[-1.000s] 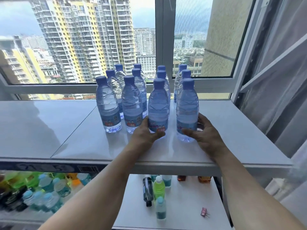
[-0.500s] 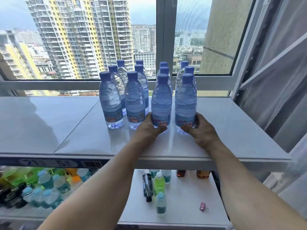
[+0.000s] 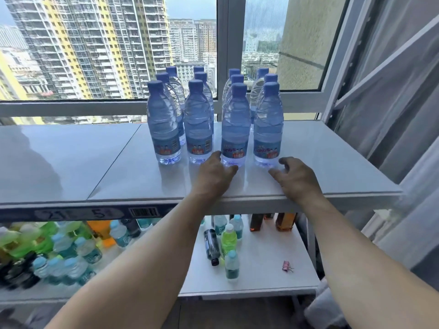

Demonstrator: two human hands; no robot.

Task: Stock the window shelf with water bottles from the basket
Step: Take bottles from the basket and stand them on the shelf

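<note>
Twelve water bottles [image 3: 215, 119] stand upright on the white window shelf [image 3: 332, 167], blue caps up and long axes vertical, set in four columns of three that run from near the shelf's front edge back toward the window frame [image 3: 107, 108]. The labels of the front row face the shelf's front edge. The left hand [image 3: 215, 176] rests over the front edge with its fingers spread loosely, fingertips just touching the base of the third front bottle [image 3: 235, 129]; its grip is wide and holds nothing. The right hand [image 3: 297, 176] hovers just before the fourth front bottle [image 3: 268, 127], fingers curled apart, grip wide and empty. The shelf's left half is bare. A barcode label [image 3: 143, 212] sits on the front lip. On the lower shelf [image 3: 261, 276], small bottles [image 3: 231, 264] stand beside a dark bottle [image 3: 211, 245] lying on its side; a crowd of green and blue-capped drinks [image 3: 54, 252] fills its left end.
</note>
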